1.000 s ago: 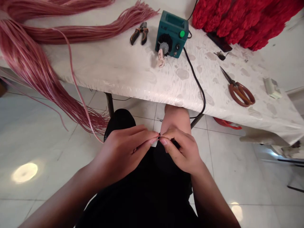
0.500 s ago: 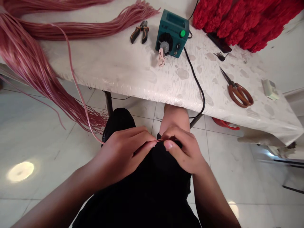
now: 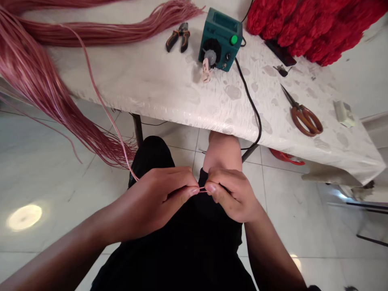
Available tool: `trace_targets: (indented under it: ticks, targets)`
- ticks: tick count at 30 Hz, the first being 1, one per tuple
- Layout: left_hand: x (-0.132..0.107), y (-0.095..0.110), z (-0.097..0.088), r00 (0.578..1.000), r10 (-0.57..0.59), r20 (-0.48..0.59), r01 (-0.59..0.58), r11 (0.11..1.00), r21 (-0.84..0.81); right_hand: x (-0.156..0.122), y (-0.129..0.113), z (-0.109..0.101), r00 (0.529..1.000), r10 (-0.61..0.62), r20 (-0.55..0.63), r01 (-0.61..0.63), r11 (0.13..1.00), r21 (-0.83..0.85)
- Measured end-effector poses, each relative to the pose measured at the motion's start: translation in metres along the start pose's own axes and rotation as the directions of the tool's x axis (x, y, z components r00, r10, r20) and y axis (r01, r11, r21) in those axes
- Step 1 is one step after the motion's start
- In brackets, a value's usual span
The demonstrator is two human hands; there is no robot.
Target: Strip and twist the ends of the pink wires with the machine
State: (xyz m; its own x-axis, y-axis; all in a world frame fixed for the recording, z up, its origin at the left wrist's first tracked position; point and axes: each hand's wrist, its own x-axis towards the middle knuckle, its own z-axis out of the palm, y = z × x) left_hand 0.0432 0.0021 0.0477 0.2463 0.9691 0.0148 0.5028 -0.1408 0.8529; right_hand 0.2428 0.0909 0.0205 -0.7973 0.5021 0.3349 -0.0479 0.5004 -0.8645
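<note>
While pinched only at the fingertips, likely to slip: pink strand clamped between left hand and right hand, both closed on it, nearly touching, low over the lap. Very short span exposed between the two grips; cannot tell whether looped or knotted there, too small.

Risk 1: pulling apart too hard, stretching or snapping that thin span.

Risk 2: long tail running from the left hand up and away to the loose bundle hanging off the table edge. Any tug likely to drag neighbouring strands down or tangle them.

Risk 3: tail snagging on the knee just beyond the hands.

Further out, less concern. Black cable dropping off the table edge just beyond the right hand; could be caught by a raised wrist and pull the teal box toward the edge. Well off to the right, scissors; far ahead beside the box, pliers; farthest out, red pile. All clear of the hands as placed.
</note>
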Motion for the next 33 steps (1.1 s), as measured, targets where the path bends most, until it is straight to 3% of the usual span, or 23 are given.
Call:
trace_targets:
  ticks: [5, 9, 16, 22, 26, 33]
  targets:
    - [0.002, 0.001, -0.002, 0.994, -0.04, 0.097, 0.039, 0.999, 0.015, 0.0, 0.001, 0.005, 1.0, -0.009, 0.016, 0.009, 1.0, -0.005]
    - [0.004, 0.001, 0.001, 0.998, 0.023, 0.057, -0.023, 1.0, 0.0, -0.003, 0.001, 0.008, 0.998, -0.034, -0.054, 0.036, 0.998, 0.048]
    - [-0.002, 0.002, 0.002, 0.999, -0.012, 0.031, 0.011, 1.0, 0.009, -0.007, 0.005, 0.013, 0.996, -0.028, -0.088, 0.037, 0.994, 0.103]
    - [0.0, -0.001, -0.001, 0.991, -0.076, 0.113, 0.066, 0.993, 0.095, -0.007, 0.01, 0.017, 0.999, 0.001, -0.033, 0.001, 0.998, 0.062]
    - [0.003, -0.002, 0.0, 0.985, -0.067, 0.156, 0.063, 0.998, 0.033, -0.013, 0.01, 0.019, 0.995, 0.002, -0.096, 0.01, 0.993, 0.118]
    - [0.003, 0.007, 0.002, 0.965, -0.198, 0.172, 0.214, 0.974, -0.077, -0.017, 0.007, 0.021, 0.991, 0.007, -0.133, 0.019, 0.981, 0.191]
